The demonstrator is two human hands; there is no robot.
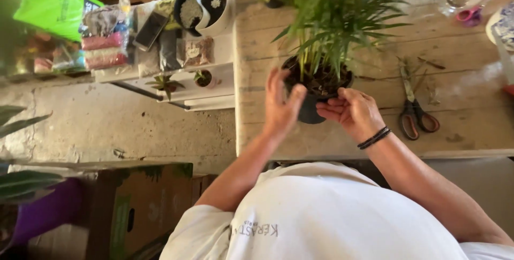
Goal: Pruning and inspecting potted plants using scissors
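A weathered plank table point(460, 126) fills the right half of the view, with a concrete floor point(118, 126) to its left and a low white shelf point(209, 91) crowded with small bags, packets and two tiny potted plants. A black pot point(310, 107) holding a bushy green palm point(337, 19) stands near the table's front edge, right before the person in the white shirt point(332, 217).

The left hand point(281, 105) is at the pot's left side, fingers spread wide and slightly blurred; whether the palm or thumb actually touches the rim cannot be told. The right hand point(353, 111) cups the pot from the right, fingers curved loosely against its wall and rim, a dark band on the wrist. With one hand on each side, the pot seems to be steadied or turned between them, close to the body where reach is easiest.

Scissors point(416, 115) with brown-orange handles lie just right of the right hand, blades pointing away, and a few cut leaf scraps lie near them. A second, pink-handled pair point(470, 15) sits far back on the table.

The pot's lower part is hidden behind the hands, and the fronds cover most of the soil. The blue-patterned dish at the right edge is cut off, and the bags' contents are hard to make out.
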